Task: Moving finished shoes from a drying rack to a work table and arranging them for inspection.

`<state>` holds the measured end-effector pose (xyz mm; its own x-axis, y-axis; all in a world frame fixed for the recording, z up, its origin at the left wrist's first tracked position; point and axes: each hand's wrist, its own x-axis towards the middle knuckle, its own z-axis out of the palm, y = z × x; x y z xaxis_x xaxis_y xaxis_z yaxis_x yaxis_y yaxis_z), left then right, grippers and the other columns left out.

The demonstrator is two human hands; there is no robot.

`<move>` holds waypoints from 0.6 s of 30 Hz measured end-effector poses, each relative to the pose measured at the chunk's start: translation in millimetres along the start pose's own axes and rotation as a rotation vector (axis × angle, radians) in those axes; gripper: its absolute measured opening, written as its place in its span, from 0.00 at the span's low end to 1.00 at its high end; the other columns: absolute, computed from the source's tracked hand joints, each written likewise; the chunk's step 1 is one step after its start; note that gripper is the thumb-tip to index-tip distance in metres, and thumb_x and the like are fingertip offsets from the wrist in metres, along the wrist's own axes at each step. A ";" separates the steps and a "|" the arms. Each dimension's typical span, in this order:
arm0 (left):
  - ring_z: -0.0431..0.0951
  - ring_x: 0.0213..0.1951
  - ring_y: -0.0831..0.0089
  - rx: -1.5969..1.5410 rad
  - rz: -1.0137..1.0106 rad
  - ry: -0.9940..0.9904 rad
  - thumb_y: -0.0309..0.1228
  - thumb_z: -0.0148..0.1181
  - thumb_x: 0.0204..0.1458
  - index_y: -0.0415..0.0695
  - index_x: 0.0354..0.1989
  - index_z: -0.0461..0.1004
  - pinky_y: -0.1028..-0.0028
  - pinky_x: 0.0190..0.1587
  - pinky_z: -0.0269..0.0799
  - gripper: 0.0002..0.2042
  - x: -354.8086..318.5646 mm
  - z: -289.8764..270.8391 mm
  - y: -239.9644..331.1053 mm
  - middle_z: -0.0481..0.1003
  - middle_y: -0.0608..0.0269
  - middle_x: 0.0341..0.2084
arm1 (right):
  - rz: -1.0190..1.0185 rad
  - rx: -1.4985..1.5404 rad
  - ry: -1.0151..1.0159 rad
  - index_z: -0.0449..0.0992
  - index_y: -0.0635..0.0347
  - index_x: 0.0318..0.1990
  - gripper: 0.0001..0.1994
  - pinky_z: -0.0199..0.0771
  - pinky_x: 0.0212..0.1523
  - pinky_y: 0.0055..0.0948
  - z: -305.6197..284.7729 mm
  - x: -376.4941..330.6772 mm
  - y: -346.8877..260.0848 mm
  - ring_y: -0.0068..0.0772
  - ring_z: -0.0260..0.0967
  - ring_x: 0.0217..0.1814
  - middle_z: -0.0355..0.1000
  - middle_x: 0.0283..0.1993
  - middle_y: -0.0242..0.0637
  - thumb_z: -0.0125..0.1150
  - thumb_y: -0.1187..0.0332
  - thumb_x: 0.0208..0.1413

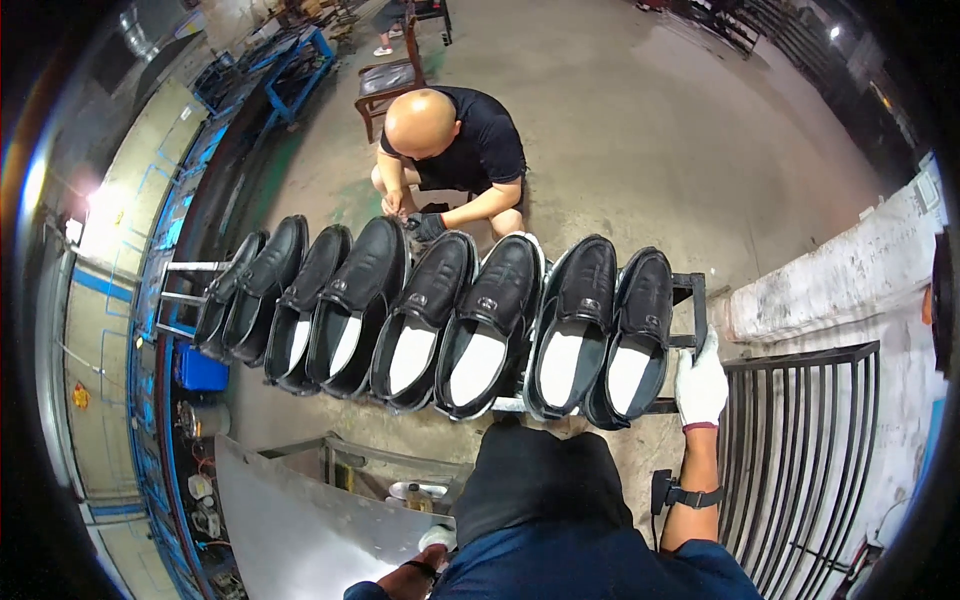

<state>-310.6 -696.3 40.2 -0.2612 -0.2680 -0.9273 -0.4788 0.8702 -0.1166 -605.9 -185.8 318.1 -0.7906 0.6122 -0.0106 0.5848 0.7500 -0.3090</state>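
Item: eight glossy black leather loafers with pale insoles [478,330], set side by side, toes up and tilted, on a dark metal rack frame [693,300], so each opening faces the wearer for inspection. Right hand, white-gloved [701,385]: grip closed around the rack's right end bar, steadying it. Left hand, white-gloved [436,538]: low beside a bare sheet-metal panel [290,525]; its grip cannot be told. Opposite: a crouching person in a black shirt [470,150], one dark-gloved hand [427,226] at the toe ends. Black barred gate [800,450] to the right.
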 end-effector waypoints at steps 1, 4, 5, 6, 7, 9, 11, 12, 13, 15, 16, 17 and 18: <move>0.78 0.56 0.50 0.053 0.196 0.039 0.53 0.56 0.54 0.50 0.48 0.82 0.53 0.54 0.74 0.23 35.8 31.9 -61.9 0.79 0.50 0.52 | -0.018 0.036 -0.023 0.58 0.59 0.72 0.32 0.75 0.52 0.47 1.0 -1.7 -19.0 0.60 0.76 0.51 0.74 0.56 0.58 0.57 0.62 0.61; 0.78 0.55 0.49 0.082 0.231 0.017 0.54 0.56 0.54 0.50 0.48 0.82 0.53 0.54 0.74 0.23 48.1 31.7 -79.2 0.79 0.49 0.52 | 0.024 -0.001 -0.013 0.60 0.56 0.71 0.31 0.75 0.51 0.48 13.6 -0.6 -15.5 0.59 0.76 0.50 0.75 0.53 0.58 0.57 0.62 0.61; 0.78 0.55 0.49 0.087 0.246 0.019 0.54 0.56 0.54 0.50 0.48 0.82 0.53 0.54 0.74 0.24 58.3 32.7 -87.0 0.79 0.49 0.52 | 0.033 -0.012 0.003 0.61 0.56 0.70 0.30 0.75 0.50 0.48 12.5 -0.6 -15.3 0.59 0.76 0.50 0.76 0.52 0.58 0.57 0.62 0.60; 0.78 0.55 0.49 0.090 0.259 0.022 0.54 0.56 0.54 0.50 0.48 0.82 0.53 0.54 0.74 0.24 65.4 37.1 -95.0 0.79 0.49 0.52 | 0.040 -0.021 0.018 0.62 0.56 0.70 0.30 0.75 0.50 0.48 11.8 -0.5 -15.9 0.59 0.76 0.49 0.76 0.51 0.57 0.57 0.63 0.60; 0.78 0.55 0.49 0.092 0.270 0.025 0.54 0.56 0.54 0.50 0.48 0.82 0.53 0.54 0.74 0.24 69.5 44.8 -103.1 0.79 0.49 0.52 | 0.051 -0.028 0.015 0.62 0.56 0.70 0.30 0.75 0.50 0.48 8.9 -0.1 -20.4 0.59 0.76 0.49 0.76 0.51 0.57 0.57 0.63 0.60; 0.78 0.55 0.49 0.102 0.300 0.026 0.55 0.56 0.53 0.50 0.48 0.82 0.53 0.54 0.74 0.24 74.7 44.1 -112.1 0.79 0.49 0.51 | 0.071 0.003 0.011 0.64 0.56 0.68 0.28 0.76 0.49 0.48 1.7 -0.8 -27.0 0.59 0.77 0.48 0.77 0.50 0.56 0.58 0.63 0.60; 0.78 0.55 0.49 0.103 0.329 0.031 0.55 0.56 0.53 0.50 0.48 0.82 0.53 0.53 0.74 0.24 77.2 46.6 -117.4 0.79 0.49 0.51 | 0.071 -0.020 0.033 0.65 0.55 0.67 0.28 0.76 0.49 0.47 3.6 -0.7 -24.5 0.58 0.77 0.47 0.77 0.49 0.56 0.58 0.63 0.60; 0.78 0.54 0.49 0.101 0.344 0.035 0.55 0.56 0.53 0.50 0.48 0.82 0.53 0.53 0.74 0.25 78.2 48.4 -117.9 0.79 0.49 0.51 | 0.058 -0.035 0.054 0.66 0.55 0.67 0.27 0.77 0.48 0.47 3.6 -0.3 -23.1 0.58 0.78 0.46 0.78 0.49 0.55 0.58 0.63 0.60; 0.78 0.54 0.49 0.096 0.358 0.041 0.55 0.56 0.53 0.50 0.48 0.82 0.53 0.53 0.74 0.25 78.6 50.8 -118.1 0.79 0.49 0.51 | 0.067 -0.055 0.058 0.66 0.55 0.67 0.27 0.77 0.48 0.47 3.4 -0.1 -22.6 0.58 0.78 0.46 0.78 0.48 0.55 0.58 0.63 0.59; 0.78 0.54 0.48 0.079 0.378 0.058 0.56 0.56 0.53 0.50 0.48 0.82 0.53 0.53 0.74 0.25 79.7 58.1 -119.2 0.79 0.49 0.51 | 0.071 -0.052 0.058 0.66 0.55 0.67 0.27 0.77 0.48 0.47 4.8 -0.1 -21.3 0.58 0.78 0.46 0.78 0.48 0.55 0.58 0.63 0.60; 0.78 0.54 0.48 0.067 0.386 0.071 0.56 0.56 0.53 0.50 0.48 0.82 0.53 0.53 0.75 0.25 79.2 62.3 -119.5 0.79 0.49 0.51 | 0.071 -0.043 0.058 0.66 0.55 0.67 0.27 0.77 0.47 0.47 4.7 0.4 -21.0 0.58 0.78 0.46 0.78 0.48 0.55 0.58 0.62 0.60; 0.78 0.54 0.48 0.059 0.393 0.083 0.56 0.56 0.53 0.50 0.47 0.82 0.53 0.53 0.75 0.25 77.7 64.6 -120.9 0.79 0.49 0.51 | 0.061 -0.053 0.054 0.66 0.56 0.67 0.27 0.77 0.47 0.47 5.6 0.3 -19.4 0.58 0.78 0.46 0.78 0.48 0.55 0.57 0.62 0.60; 0.78 0.54 0.48 0.048 0.397 0.097 0.56 0.56 0.53 0.50 0.47 0.82 0.53 0.53 0.75 0.25 75.0 67.3 -122.5 0.79 0.48 0.51 | 0.058 -0.048 0.051 0.66 0.56 0.67 0.27 0.77 0.47 0.47 7.3 0.4 -18.7 0.58 0.78 0.46 0.78 0.48 0.55 0.57 0.62 0.60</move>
<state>-215.2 -795.2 -39.0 -0.4968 0.0563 -0.8661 -0.2859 0.9316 0.2245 -618.4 -201.4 316.9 -0.7456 0.6660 0.0217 0.6384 0.7233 -0.2631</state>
